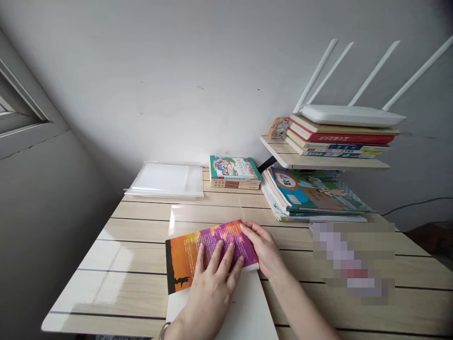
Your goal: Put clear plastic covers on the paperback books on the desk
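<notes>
A book with an orange and purple cover (pixel 191 252) lies on the wooden table (pixel 134 245), on top of a clear plastic sleeve (pixel 198 215) and a white sheet (pixel 247 307). My left hand (pixel 212 283) lies flat on the cover with its fingers stretched out. My right hand (pixel 264 250) rests at the book's right edge, fingers curled on the cover's upper right corner.
A stack of clear plastic sleeves (pixel 164 179) lies at the back left. A green-covered book pile (pixel 234 172) and a larger pile of textbooks (pixel 311 193) sit behind. A wall shelf (pixel 325 161) carries books and a white router (pixel 350 114). A blurred patch is at right.
</notes>
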### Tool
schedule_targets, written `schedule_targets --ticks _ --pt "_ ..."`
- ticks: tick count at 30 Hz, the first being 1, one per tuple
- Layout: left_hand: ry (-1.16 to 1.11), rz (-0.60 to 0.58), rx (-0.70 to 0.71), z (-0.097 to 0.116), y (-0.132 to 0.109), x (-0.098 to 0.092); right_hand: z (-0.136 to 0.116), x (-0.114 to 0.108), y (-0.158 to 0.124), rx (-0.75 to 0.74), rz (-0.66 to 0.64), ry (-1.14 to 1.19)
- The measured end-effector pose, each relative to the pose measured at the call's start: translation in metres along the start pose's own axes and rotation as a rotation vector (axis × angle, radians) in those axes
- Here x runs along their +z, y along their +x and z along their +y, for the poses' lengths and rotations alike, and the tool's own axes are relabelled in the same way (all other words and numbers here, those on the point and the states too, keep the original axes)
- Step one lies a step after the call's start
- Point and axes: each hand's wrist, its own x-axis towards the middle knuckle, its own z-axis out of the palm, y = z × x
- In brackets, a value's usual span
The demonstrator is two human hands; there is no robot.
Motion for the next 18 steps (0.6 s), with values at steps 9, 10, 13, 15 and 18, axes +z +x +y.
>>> schedule_targets --ticks 9,10,13,15,18 --pt "-0.125 -0.049 0.048 -0.006 -0.003 0.005 -0.002 -0.002 0.003 -0.102 -0.029 -0.065" --pt "-0.159 -0.051 0.044 -0.007 -0.003 0.003 -0.002 -0.003 0.003 -0.108 -0.035 -0.073" --pt "-0.274 -0.085 -0.007 -0.010 0.001 -0.005 -0.001 -0.004 0.003 -0.135 -0.037 -0.095" --pt "-0.335 -0.119 -0.066 -0.013 0.006 -0.011 0.000 -0.003 0.005 -0.150 -0.029 -0.115" --pt "-0.382 -0.172 -0.120 -0.018 0.017 -0.015 0.003 -0.002 0.010 -0.159 -0.015 -0.158"
